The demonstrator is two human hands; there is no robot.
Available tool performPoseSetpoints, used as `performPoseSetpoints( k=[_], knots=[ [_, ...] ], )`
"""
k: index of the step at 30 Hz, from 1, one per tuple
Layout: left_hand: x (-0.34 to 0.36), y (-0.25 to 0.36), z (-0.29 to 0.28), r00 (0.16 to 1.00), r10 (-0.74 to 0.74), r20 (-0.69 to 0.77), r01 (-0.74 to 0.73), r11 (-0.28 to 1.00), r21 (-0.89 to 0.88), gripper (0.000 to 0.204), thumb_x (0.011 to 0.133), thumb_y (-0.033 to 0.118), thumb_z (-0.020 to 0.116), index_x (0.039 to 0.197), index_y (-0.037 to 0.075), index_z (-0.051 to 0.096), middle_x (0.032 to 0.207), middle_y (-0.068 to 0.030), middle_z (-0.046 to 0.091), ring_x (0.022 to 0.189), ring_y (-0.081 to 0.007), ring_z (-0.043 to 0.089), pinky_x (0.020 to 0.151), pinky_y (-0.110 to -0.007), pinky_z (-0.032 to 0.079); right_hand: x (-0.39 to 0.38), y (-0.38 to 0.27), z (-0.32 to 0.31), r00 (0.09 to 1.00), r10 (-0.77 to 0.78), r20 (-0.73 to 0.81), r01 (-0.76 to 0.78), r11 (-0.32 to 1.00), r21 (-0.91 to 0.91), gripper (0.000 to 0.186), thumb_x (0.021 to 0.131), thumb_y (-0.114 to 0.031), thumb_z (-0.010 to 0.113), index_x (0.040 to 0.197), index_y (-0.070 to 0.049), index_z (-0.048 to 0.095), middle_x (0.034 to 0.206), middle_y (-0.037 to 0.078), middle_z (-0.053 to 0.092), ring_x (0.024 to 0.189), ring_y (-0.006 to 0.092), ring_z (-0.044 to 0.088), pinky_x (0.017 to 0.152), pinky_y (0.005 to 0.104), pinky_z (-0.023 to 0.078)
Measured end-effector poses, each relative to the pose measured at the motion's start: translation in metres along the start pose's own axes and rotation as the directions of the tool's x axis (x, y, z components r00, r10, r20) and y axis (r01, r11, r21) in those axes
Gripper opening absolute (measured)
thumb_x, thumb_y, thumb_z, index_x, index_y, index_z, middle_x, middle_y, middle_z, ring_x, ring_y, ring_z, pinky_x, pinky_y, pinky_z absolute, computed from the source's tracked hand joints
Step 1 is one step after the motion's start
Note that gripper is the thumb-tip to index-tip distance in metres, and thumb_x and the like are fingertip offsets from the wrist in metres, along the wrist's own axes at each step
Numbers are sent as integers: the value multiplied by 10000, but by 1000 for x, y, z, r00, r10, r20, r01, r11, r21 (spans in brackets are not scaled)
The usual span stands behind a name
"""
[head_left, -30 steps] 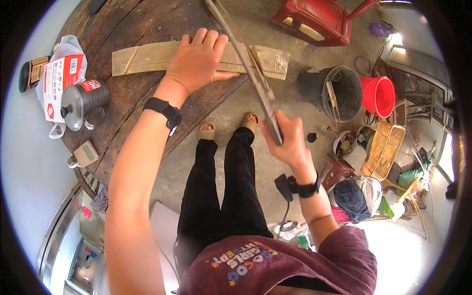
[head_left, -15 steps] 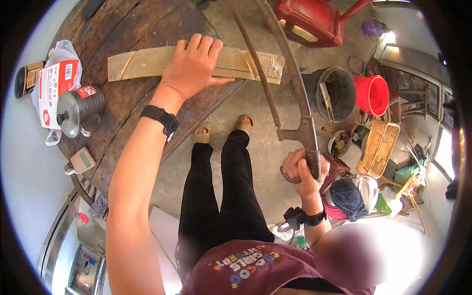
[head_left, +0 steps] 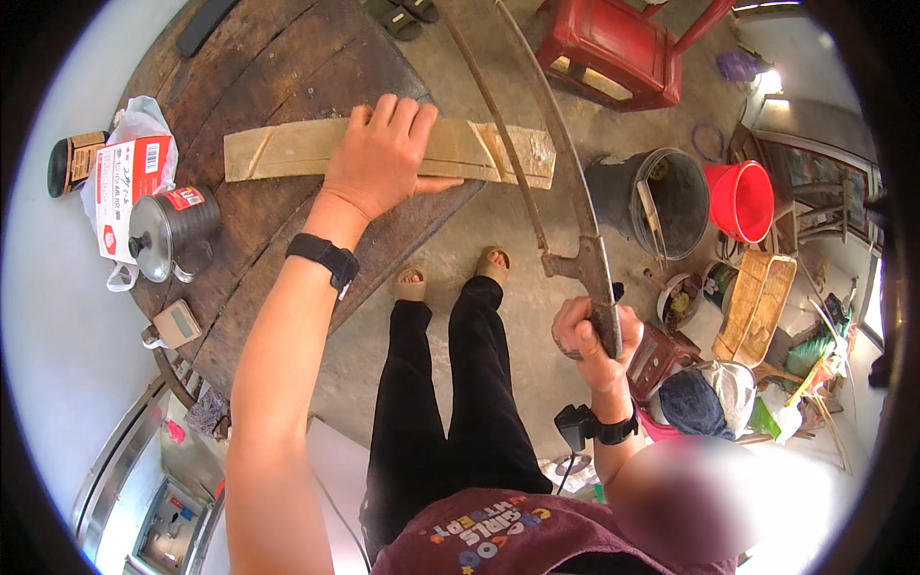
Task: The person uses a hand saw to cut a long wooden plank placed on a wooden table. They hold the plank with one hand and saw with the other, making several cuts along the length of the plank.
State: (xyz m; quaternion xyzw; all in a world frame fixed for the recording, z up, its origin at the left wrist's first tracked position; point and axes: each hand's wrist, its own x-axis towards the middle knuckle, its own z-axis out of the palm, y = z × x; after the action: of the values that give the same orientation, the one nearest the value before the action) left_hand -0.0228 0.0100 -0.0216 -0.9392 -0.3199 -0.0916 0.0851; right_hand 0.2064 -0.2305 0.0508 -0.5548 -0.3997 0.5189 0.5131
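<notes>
A pale wooden board (head_left: pixel 292 151) lies across the dark wooden table (head_left: pixel 287 72), its right end jutting past the table edge. Over its middle, my left hand (head_left: pixel 383 158) is closed, fingers over the far edge and thumb along the near edge. My right hand (head_left: pixel 596 345) grips the handle of a bow saw (head_left: pixel 585 261) with a curved metal frame. The saw's narrow blade crosses the board's overhanging end, beside a slanted light notch. Another slanted mark shows near the left end. The far end of the saw runs out of view.
On the table's left are a lidded metal pot (head_left: pixel 172 235), a bagged red-and-white box (head_left: pixel 129 182) and a small scale-like device (head_left: pixel 177 324). To the right stand a black bucket (head_left: pixel 671 206), a red bucket (head_left: pixel 741 201), a red stool (head_left: pixel 613 48) and a wicker basket (head_left: pixel 755 307).
The whole view has shifted, so things appear lower and further right. Relative to the board, the saw and my right hand have moved slightly away from me. My left hand keeps its hold.
</notes>
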Motion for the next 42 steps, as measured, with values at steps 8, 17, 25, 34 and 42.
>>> performPoseSetpoints(
  k=[8, 17, 25, 34, 42],
  knots=[
    [-1, 1, -4, 996, -23, 82, 27, 999, -47, 845, 657, 659, 804, 1192, 46, 575, 1033, -59, 543, 1011, -244, 525, 848, -372, 452, 14, 7, -1, 999, 43, 12, -44, 996, 81, 311, 944, -201, 715, 779, 19, 569, 645, 36, 555, 550, 109, 473, 509, 271, 356],
    [1, 0, -6, 997, -18, 77, 23, 998, -58, 835, 648, 652, 810, 1178, 50, 576, 998, -59, 532, 980, -245, 524, 836, -370, 452, 16, 5, 3, 999, 44, 5, -44, 993, 109, 309, 947, -212, 715, 781, 14, 585, 647, 29, 561, 552, 101, 479, 512, 264, 360],
    [1, 0, -5, 997, -13, 79, 17, 999, -47, 841, 646, 658, 812, 1181, 58, 565, 995, -60, 529, 975, -249, 524, 835, -377, 454, 23, 14, 9, 988, 147, -37, -140, 979, 150, 286, 952, -186, 694, 778, 17, 591, 633, 13, 546, 536, 92, 468, 491, 262, 345],
    [1, -1, -6, 997, 1, 77, 4, 998, -56, 850, 623, 643, 837, 1178, 58, 570, 995, -59, 525, 970, -246, 518, 849, -383, 455, -7, -11, -21, 963, 267, 28, -256, 881, 398, 411, 954, -254, 693, 699, 29, 535, 605, 73, 517, 519, 137, 453, 477, 289, 326],
    [2, 0, -8, 992, -7, 123, 11, 999, -33, 874, 593, 639, 845, 1180, 52, 573, 1022, -63, 535, 984, -250, 515, 848, -386, 452, 41, 16, -10, 954, 294, 59, -290, 851, 438, 380, 963, -257, 691, 756, 28, 548, 620, 46, 505, 543, 125, 465, 505, 288, 353]
  ],
)
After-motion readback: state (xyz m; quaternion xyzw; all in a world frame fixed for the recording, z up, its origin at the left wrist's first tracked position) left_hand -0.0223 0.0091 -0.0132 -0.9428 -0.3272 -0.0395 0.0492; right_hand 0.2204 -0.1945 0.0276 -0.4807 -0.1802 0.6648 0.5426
